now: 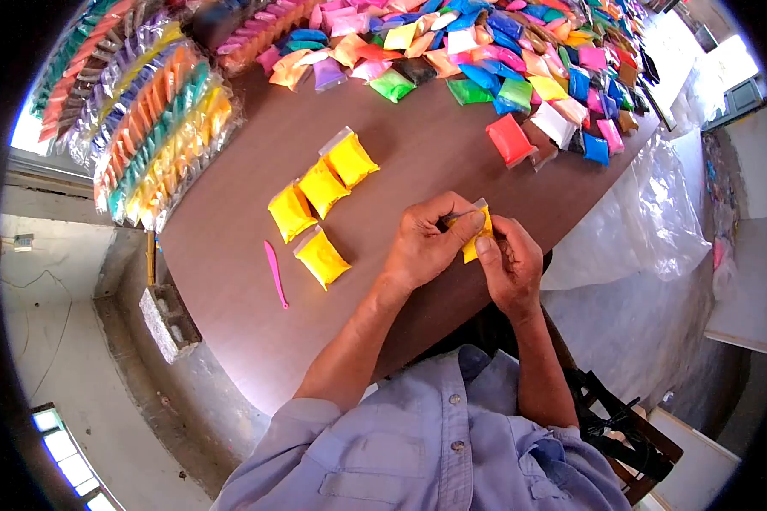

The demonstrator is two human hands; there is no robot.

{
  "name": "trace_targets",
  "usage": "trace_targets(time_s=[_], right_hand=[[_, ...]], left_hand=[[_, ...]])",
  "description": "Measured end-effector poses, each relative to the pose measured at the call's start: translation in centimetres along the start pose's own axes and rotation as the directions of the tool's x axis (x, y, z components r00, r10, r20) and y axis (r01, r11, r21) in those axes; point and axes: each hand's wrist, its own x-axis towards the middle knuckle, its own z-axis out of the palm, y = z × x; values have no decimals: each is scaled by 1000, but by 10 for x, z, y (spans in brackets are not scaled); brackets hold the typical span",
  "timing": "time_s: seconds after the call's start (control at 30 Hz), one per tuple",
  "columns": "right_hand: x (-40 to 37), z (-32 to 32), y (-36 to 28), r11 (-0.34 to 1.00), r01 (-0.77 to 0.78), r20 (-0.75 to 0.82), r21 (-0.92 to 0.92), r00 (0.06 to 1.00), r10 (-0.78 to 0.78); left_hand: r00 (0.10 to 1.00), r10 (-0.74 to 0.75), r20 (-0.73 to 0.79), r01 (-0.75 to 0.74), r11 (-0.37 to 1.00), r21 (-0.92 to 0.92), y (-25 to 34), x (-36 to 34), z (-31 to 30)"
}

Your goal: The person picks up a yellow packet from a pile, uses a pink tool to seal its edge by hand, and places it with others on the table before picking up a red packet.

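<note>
Both my hands hold one small yellow packet [477, 244] over the near right part of the brown table [230, 341]. My left hand [429, 241] pinches it from the left, thumb across its front. From the right, my right hand [513, 260] grips it between thumb and fingers. The hands cover most of this packet. Left of them on the tabletop lie several more yellow packets [322, 189], each with a clear plastic edge. A pink plastic modelling tool [276, 274] rests beside the lowest one.
A big heap of mixed-colour packets [503, 51] covers the table's far side. Clear bags of packets sorted in coloured rows [153, 128] stand at the far left. Clear plastic sheeting [639, 221] hangs past the right edge. A concrete block [169, 324] sits below the left edge.
</note>
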Motion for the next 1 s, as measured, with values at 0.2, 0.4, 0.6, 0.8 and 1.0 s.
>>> trace_targets(time_s=[0.2,0.4,0.6,0.8,1.0], right_hand=[[0,0,3,998,-39,-9,43,999,40],[0,1,5,1000,0,-2,24,1000,0],[1,-2,-2,999,-4,50,-38,999,6],[-1,-4,-1,996,-69,3,50,998,69],[-4,-4,3,988,-112,-43,110,992,117]], left_hand=[[1000,-8,-3,8,1000,-7,4,1,3],[999,-27,-27,26,999,-22,3,1,3],[1000,-1,-10,1,1000,-3,2,0,0],[997,-71,-33,69,995,-74,3,3,1],[995,-70,75,68,997,30,13,0,-2]])
